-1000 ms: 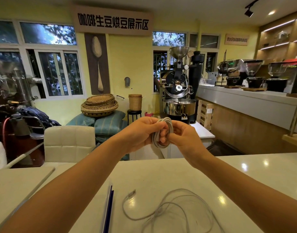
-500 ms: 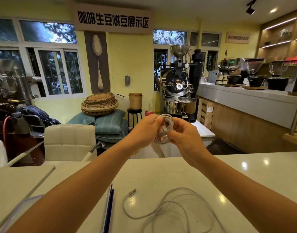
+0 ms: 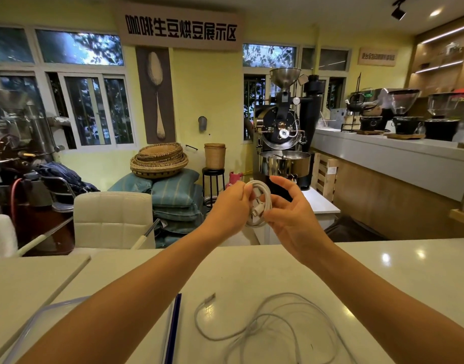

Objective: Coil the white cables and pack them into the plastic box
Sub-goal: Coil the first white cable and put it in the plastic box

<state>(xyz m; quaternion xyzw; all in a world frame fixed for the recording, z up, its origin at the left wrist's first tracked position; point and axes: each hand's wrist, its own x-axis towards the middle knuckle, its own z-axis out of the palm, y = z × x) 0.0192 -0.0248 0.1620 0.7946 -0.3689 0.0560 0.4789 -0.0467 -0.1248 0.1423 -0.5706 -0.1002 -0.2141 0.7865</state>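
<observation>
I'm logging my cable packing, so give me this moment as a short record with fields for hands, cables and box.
left hand: grips the coiled cable, raised above the table
right hand: fingers loosely spread, beside the coil
loose cable: uncoiled, lying on the table
plastic box: near left, partly hidden by the left arm
progress: one cable coiled, not yet in the box
</observation>
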